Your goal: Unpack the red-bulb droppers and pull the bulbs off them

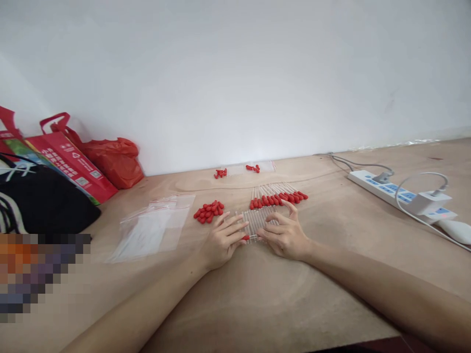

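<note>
My left hand [225, 239] is closed, with a red rubber bulb [246, 238] at its fingertips. My right hand [289, 236] pinches a thin clear tube [253, 237], its end meeting or close to the bulb. Under and beyond my fingers lies a row of clear tubes [253, 219], partly hidden by both hands. Past them is a fanned row of droppers [276, 199], clear tubes with red bulbs facing me. Loose red bulbs [208, 212] form a pile just beyond my left hand.
Clear zip bags [154, 223] lie left on the wooden table [228, 314]. Small bags [241, 168] with red bulbs rest near the wall. Red bags [114, 162] and a black bag [47, 201] stand at left. A power strip [382, 189] with cables is at right.
</note>
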### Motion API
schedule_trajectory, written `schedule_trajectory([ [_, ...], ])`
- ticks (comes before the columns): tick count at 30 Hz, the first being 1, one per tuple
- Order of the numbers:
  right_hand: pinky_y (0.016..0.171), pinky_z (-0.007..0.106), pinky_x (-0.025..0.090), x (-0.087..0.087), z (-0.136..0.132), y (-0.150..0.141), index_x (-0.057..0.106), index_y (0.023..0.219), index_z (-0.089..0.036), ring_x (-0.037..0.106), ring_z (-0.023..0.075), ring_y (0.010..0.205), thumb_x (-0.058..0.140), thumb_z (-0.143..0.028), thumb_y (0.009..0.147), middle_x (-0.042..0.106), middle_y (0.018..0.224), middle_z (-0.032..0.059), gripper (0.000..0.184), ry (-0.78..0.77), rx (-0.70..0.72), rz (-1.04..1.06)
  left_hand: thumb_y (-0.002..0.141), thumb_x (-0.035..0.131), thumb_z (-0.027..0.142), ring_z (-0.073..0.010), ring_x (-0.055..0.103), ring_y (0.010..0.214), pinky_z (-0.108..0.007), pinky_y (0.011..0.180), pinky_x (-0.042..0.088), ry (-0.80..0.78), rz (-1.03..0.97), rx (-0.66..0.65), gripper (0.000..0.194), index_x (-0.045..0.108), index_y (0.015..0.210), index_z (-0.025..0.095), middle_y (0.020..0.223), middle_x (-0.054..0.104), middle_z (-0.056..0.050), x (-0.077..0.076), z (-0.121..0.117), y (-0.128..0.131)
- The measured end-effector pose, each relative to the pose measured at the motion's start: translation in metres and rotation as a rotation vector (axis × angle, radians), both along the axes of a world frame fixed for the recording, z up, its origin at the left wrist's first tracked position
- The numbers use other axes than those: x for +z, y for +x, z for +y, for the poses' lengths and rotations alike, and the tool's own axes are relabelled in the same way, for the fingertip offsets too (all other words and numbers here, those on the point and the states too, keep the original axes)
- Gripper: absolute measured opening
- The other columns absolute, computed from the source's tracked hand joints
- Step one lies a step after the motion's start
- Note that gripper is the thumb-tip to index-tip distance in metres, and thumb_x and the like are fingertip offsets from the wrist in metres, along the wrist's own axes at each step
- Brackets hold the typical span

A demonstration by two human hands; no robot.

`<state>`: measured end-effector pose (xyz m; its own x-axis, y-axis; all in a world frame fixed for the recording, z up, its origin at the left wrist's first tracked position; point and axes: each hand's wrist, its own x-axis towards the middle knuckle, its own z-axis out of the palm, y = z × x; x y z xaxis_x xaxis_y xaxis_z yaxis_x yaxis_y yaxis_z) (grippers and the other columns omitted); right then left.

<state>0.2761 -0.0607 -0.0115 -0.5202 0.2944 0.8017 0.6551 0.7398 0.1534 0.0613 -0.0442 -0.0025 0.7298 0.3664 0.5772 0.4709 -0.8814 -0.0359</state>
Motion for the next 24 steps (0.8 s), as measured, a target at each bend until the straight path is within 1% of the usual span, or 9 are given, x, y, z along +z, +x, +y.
schedule_trajectory([
  [3, 0.098, 0.047, 0.010, 0.000, 0.000, 0.002, 0.060, 0.075, -0.022, 0.053, 0.0112, 0.076, 0.050, -0.022, 0.081, 0.057, 0.053, -0.0077, 0.012, 0.031, 0.006, 0.004, 0.085, 0.047, 0.019, -0.0183, 0.052, 0.108, -0.042, 0.098, 0.030, 0.012, -0.014, -0.020, 0.016, 0.061, 0.077, 0.019, 0.099, 0.066, 0.000, 0.001, -0.003, 0.000],
  [6, 0.098, 0.047, 0.009, -0.002, 0.001, 0.003, 0.060, 0.076, -0.022, 0.053, 0.0112, 0.076, 0.052, -0.021, 0.080, 0.056, 0.051, -0.0085, 0.009, 0.058, 0.015, 0.003, 0.085, 0.047, 0.018, -0.0171, 0.053, 0.107, -0.041, 0.102, 0.026, 0.039, -0.029, -0.039, 0.016, 0.060, 0.076, 0.019, 0.096, 0.067, 0.001, 0.003, -0.005, 0.000],
  [11, 0.098, 0.048, 0.008, -0.004, -0.001, 0.001, 0.060, 0.076, -0.023, 0.054, 0.0116, 0.077, 0.051, -0.021, 0.080, 0.056, 0.052, -0.0088, 0.010, 0.043, 0.036, 0.000, 0.084, 0.047, 0.015, -0.0179, 0.050, 0.110, -0.044, 0.105, 0.018, 0.114, 0.012, -0.078, 0.013, 0.060, 0.082, 0.019, 0.100, 0.066, 0.001, 0.005, -0.009, 0.000],
  [13, 0.098, 0.047, 0.009, -0.003, -0.003, 0.002, 0.060, 0.076, -0.023, 0.054, 0.0119, 0.077, 0.052, -0.021, 0.079, 0.057, 0.052, -0.0088, 0.009, 0.037, 0.049, 0.001, 0.084, 0.047, 0.013, -0.0178, 0.050, 0.110, -0.045, 0.105, 0.018, 0.135, 0.025, -0.086, 0.014, 0.059, 0.087, 0.019, 0.101, 0.065, 0.001, 0.006, -0.010, -0.001],
  [15, 0.097, 0.047, 0.011, -0.002, -0.002, 0.008, 0.060, 0.077, -0.023, 0.054, 0.0122, 0.076, 0.052, -0.022, 0.079, 0.058, 0.053, -0.0083, 0.009, 0.028, 0.061, 0.015, 0.084, 0.045, 0.011, -0.0179, 0.050, 0.110, -0.045, 0.104, 0.021, 0.142, 0.023, -0.089, 0.017, 0.058, 0.089, 0.019, 0.102, 0.065, 0.001, 0.007, -0.010, -0.007],
  [18, 0.093, 0.044, 0.017, -0.001, 0.002, 0.021, 0.062, 0.075, -0.023, 0.053, 0.0134, 0.074, 0.051, -0.023, 0.080, 0.060, 0.057, -0.0056, 0.012, -0.051, -0.020, 0.115, 0.083, 0.043, 0.008, -0.0183, 0.052, 0.104, -0.042, 0.095, 0.033, 0.148, -0.041, -0.031, 0.018, 0.057, 0.086, 0.020, 0.096, 0.065, -0.001, 0.008, -0.009, -0.025],
  [20, 0.089, 0.040, 0.022, -0.001, 0.007, 0.026, 0.063, 0.075, -0.022, 0.051, 0.0123, 0.068, 0.050, -0.025, 0.082, 0.061, 0.059, -0.0034, 0.015, -0.144, -0.121, 0.212, 0.083, 0.046, 0.012, -0.0167, 0.054, 0.090, -0.036, 0.081, 0.042, 0.144, -0.113, 0.061, 0.015, 0.058, 0.085, 0.020, 0.089, 0.063, -0.002, 0.007, -0.007, -0.037],
  [22, 0.085, 0.036, 0.025, -0.001, 0.010, 0.023, 0.064, 0.081, -0.024, 0.047, 0.0102, 0.061, 0.050, -0.028, 0.082, 0.059, 0.057, -0.0035, 0.015, -0.196, -0.128, 0.232, 0.083, 0.047, 0.015, -0.0128, 0.052, 0.075, -0.027, 0.067, 0.045, 0.118, -0.170, 0.134, 0.015, 0.058, 0.092, 0.021, 0.081, 0.055, -0.003, 0.006, -0.004, -0.045],
  [24, 0.082, 0.034, 0.026, -0.002, 0.012, 0.015, 0.065, 0.088, -0.026, 0.045, 0.0095, 0.057, 0.050, -0.029, 0.082, 0.056, 0.053, -0.0044, 0.016, -0.199, -0.092, 0.199, 0.084, 0.045, 0.016, -0.0112, 0.049, 0.069, -0.024, 0.061, 0.045, 0.090, -0.214, 0.209, 0.021, 0.057, 0.101, 0.021, 0.079, 0.048, -0.003, 0.005, 0.000, -0.048],
])
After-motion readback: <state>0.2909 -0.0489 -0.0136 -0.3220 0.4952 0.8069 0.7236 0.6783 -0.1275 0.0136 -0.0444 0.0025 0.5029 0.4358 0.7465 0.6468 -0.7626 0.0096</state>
